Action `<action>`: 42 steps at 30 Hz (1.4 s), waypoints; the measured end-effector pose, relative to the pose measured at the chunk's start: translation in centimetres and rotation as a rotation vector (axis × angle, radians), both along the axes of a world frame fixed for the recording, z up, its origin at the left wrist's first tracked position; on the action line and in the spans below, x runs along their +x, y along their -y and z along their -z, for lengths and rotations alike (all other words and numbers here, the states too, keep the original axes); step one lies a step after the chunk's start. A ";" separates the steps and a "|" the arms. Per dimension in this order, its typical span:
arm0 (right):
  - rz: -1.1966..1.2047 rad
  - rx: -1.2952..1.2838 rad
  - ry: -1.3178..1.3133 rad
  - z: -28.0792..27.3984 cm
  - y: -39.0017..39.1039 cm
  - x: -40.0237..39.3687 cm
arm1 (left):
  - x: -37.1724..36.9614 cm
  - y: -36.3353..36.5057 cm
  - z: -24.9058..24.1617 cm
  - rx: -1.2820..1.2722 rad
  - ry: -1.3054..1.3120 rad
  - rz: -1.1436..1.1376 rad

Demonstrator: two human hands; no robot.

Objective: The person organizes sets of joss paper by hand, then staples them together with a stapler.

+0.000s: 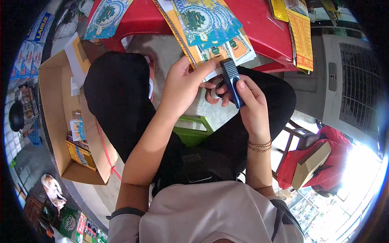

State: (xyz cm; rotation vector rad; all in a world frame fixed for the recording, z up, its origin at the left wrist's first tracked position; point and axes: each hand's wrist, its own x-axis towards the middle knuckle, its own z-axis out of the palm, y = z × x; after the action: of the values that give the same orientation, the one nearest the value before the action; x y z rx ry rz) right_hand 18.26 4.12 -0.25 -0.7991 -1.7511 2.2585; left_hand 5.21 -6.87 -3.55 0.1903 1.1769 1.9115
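My right hand (253, 99) is closed around a dark blue stapler (232, 83), held upright with its head at the lower edge of a bundle of paper notes (200, 22). Pinched between thumb and fingers, the bundle's bottom end is in my left hand (182, 87). Teal notes lie fanned on top of it, over orange dollar-style notes (240, 47) and a yellow-orange backing sheet. The bundle's far end reaches over the red plastic table (144, 18). The stapler's head partly hides the bundle's corner.
More teal notes (107, 18) lie at the table's left, and yellow-gold paper packets (302, 38) at its right edge. An open cardboard box (54, 121) with bundles inside stands at left. A green stool (194, 129) is under me. A cat (52, 190) lies at lower left.
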 end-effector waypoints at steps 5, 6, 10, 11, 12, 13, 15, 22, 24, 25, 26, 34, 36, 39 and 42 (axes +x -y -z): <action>0.080 -0.074 -0.010 -0.1 0.0 -0.3 | -0.2 0.0 -0.1 0.038 0.020 0.011; 0.065 -0.103 -0.017 -0.1 -0.3 -0.3 | -0.1 0.0 -0.1 0.024 0.017 0.020; 0.005 -0.242 -0.070 0.7 -1.7 -0.4 | 0.1 0.0 -0.2 0.028 0.025 0.031; 0.003 -0.327 -0.121 0.8 -1.8 -0.5 | 0.1 0.0 -0.1 0.030 0.026 0.030; 0.000 -0.326 -0.120 0.8 -1.8 -0.6 | 0.1 0.0 -0.1 0.032 0.020 0.030; 0.018 -0.237 -0.074 0.7 -1.8 -0.8 | 0.1 0.0 0.0 0.034 0.012 0.029; 0.032 -0.149 -0.028 0.6 -1.7 -1.2 | 0.1 0.0 0.2 0.026 -0.001 0.007; 0.084 -0.101 0.027 0.6 -0.8 -1.4 | 0.3 -0.3 1.1 0.041 0.000 -0.021; 0.088 -0.118 0.038 0.8 -1.0 -1.3 | 0.3 -0.3 0.7 0.039 0.019 -0.012; 0.074 -0.091 0.055 0.7 -1.0 -1.3 | 0.3 -0.2 0.6 0.036 0.040 -0.010; 0.060 -0.064 0.073 0.7 -1.0 -1.3 | 0.3 -0.2 0.6 0.035 0.037 -0.005; 0.117 -0.025 0.091 1.1 -0.7 -1.4 | 0.5 -0.4 0.9 0.025 0.021 -0.048; 0.135 -0.020 0.089 1.6 -0.8 -1.2 | 0.9 -0.6 1.1 0.035 0.024 -0.071; 0.121 0.090 0.122 1.9 -0.5 -0.9 | 2.3 -1.2 0.7 0.141 0.166 -0.160; 0.110 0.135 0.101 1.3 0.0 -1.0 | 3.8 -1.2 0.8 0.242 0.271 -0.142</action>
State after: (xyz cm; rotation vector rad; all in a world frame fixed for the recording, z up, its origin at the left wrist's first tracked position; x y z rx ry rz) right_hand 17.21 4.11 -1.58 -0.9705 -1.8317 2.0389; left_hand 9.04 -5.62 -4.35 -0.0249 0.7966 2.1262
